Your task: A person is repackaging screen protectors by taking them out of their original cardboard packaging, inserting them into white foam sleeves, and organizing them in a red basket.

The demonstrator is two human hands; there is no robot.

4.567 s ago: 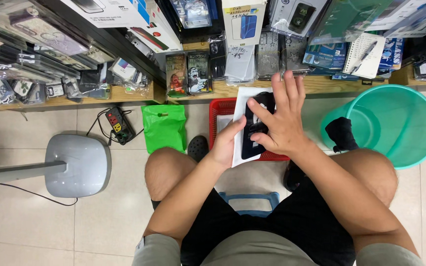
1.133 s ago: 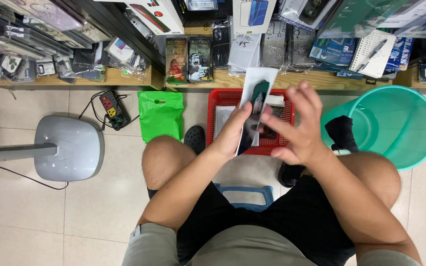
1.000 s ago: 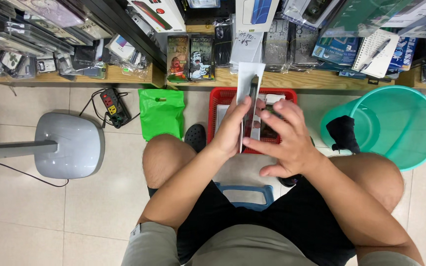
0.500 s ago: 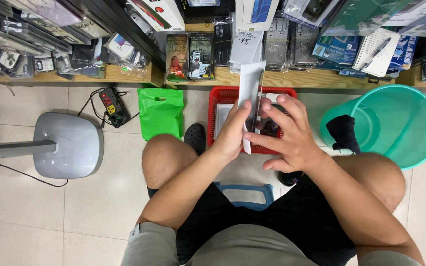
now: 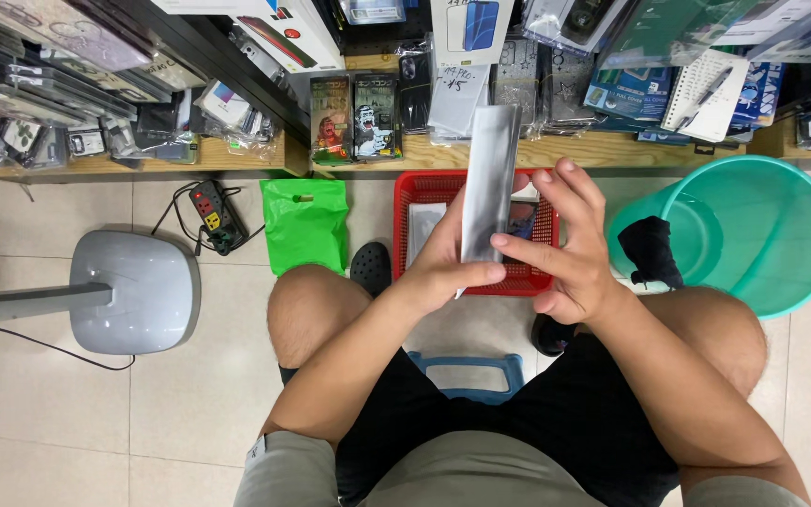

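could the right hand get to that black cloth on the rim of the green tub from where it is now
Probably yes: the right hand sits just beside the black cloth on the green tub, with nothing between them, though it would have to let go of the pale packet.

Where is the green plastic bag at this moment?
In the head view the green plastic bag lies on the tiled floor left of centre, between the power strip and the red basket, just below the wooden shelf edge.

Beige tiled floor (image 5: 68, 422) – wooden shelf (image 5: 143, 164) crowded with packaged goods
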